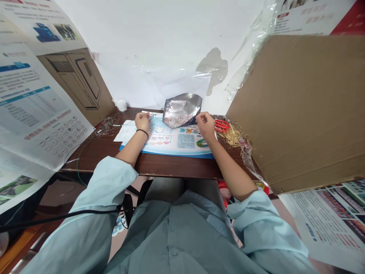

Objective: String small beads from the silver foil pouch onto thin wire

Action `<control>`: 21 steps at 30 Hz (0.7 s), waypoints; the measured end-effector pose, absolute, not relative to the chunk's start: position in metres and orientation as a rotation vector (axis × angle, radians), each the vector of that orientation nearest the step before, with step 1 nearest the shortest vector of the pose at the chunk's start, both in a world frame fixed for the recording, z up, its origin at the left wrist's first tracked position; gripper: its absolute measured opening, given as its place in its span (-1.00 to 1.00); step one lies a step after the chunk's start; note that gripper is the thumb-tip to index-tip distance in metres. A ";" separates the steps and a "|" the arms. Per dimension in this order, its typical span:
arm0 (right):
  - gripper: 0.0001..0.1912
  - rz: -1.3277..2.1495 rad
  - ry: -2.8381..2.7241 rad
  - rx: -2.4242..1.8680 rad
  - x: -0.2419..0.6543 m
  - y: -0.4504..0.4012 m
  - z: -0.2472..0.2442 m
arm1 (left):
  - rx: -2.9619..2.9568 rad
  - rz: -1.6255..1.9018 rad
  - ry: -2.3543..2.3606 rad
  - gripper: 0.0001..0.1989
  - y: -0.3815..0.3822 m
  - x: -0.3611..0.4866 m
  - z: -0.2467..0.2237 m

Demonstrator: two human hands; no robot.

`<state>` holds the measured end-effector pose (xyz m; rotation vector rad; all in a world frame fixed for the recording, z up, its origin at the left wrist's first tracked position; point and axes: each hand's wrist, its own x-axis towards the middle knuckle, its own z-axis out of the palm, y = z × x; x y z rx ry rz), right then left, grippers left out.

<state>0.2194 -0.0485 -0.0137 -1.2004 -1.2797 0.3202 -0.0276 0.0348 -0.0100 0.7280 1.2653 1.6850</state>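
My left hand (142,122), with a dark band at its wrist, is closed in a pinch on a thin dark thread (151,115) that loops by the fingertips. Left of it, a thin line with a few small pale beads (116,125) stretches over white paper. My right hand (205,124) is also closed, thumb and finger pressed together at the right edge of the silver bag; whatever is in them is too small to make out. Between the hands, the open silver bag (182,108) holds many small pinkish and white beads (179,120). Beneath lies a printed blue-and-white sheet (165,147).
Red-handled scissors (221,125) and a pile of thin golden sticks (232,136) lie right of my right hand. Tangled clear thread (105,126) is at the left. Cardboard panels (310,110) and a white wall (171,38) enclose the brown table (176,167).
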 end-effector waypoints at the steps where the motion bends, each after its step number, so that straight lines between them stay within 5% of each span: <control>1: -0.89 0.382 -1.257 -1.182 0.220 -0.047 -0.014 | 0.724 1.687 1.270 -0.82 0.035 -0.028 -0.010; 14: -0.88 0.157 -2.256 -1.754 0.232 -0.063 -0.003 | 0.396 1.921 1.027 -0.85 0.042 -0.048 0.002; 21: -0.77 0.043 -2.227 -2.078 0.237 -0.064 -0.002 | 0.139 1.715 0.818 -0.71 0.037 -0.048 0.012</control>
